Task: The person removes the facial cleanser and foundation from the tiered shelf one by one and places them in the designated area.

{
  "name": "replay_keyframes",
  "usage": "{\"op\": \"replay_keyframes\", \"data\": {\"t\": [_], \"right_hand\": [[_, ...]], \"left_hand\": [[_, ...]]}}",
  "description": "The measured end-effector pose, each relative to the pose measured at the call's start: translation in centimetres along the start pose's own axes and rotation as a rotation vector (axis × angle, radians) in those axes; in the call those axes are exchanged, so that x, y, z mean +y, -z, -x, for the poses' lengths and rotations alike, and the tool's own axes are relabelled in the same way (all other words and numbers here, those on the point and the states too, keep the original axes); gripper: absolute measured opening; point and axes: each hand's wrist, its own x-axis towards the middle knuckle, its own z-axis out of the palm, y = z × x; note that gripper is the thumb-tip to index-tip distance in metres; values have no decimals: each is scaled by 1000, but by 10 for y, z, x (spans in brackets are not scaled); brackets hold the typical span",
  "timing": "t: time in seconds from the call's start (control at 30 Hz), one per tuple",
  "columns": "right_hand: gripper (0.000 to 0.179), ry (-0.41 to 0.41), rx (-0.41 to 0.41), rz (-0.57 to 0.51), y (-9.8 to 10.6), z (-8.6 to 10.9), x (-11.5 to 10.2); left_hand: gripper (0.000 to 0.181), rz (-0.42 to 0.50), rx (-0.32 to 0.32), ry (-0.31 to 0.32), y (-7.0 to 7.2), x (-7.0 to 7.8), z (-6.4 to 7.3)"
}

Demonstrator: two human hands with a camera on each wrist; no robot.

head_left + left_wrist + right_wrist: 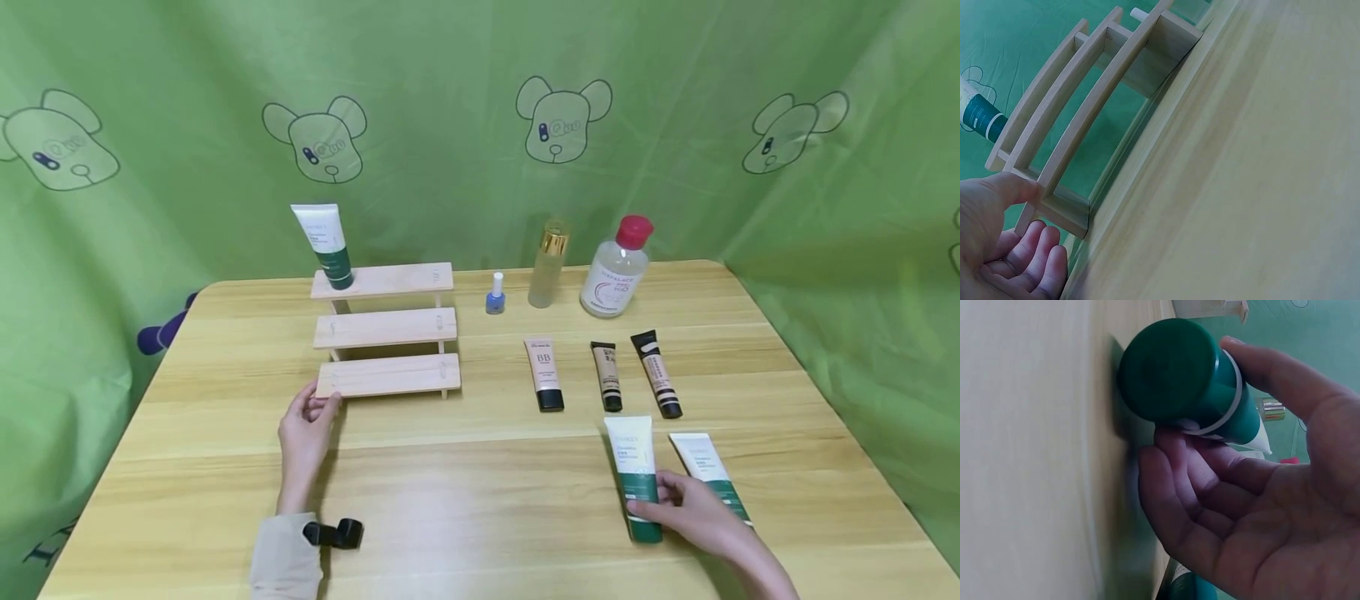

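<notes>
My left hand (306, 429) pinches the left end of the lowest step of a three-tier wooden display rack (390, 375). The left wrist view has its thumb on top and its fingers curled underneath. A white-and-green squeeze tube (632, 450) is gripped by my right hand (693, 510), between thumb and fingers near the green cap (1166, 372). That tube is close over the table, its cap end towards me. Beside it, partly covered by the right hand, lies a similar white-and-green tube (703, 458). Another such tube (322, 237) stands cap down on the rack's top step, at the left.
Behind the right hand lie a pink BB cream tube (543, 367), a small beige-and-black tube (606, 371) and a dark-ended slim tube (657, 375). Farther back stand a blue nail polish bottle (495, 298), a gold-capped bottle (547, 271) and a red-capped clear bottle (615, 275). A green curtain (450, 125) hangs behind.
</notes>
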Motion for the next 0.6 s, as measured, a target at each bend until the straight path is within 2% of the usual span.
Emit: {"op": "replay_keyframes", "data": {"t": [0.2, 0.4, 0.6], "right_hand": [[72, -25, -18, -41, 0, 3, 3], [78, -55, -47, -54, 0, 4, 7], [73, -23, -41, -48, 2, 3, 8]], "left_hand": [[47, 2, 4, -11, -1, -1, 0], [47, 5, -7, 1, -1, -1, 1], [48, -9, -3, 4, -1, 1, 1]]}}
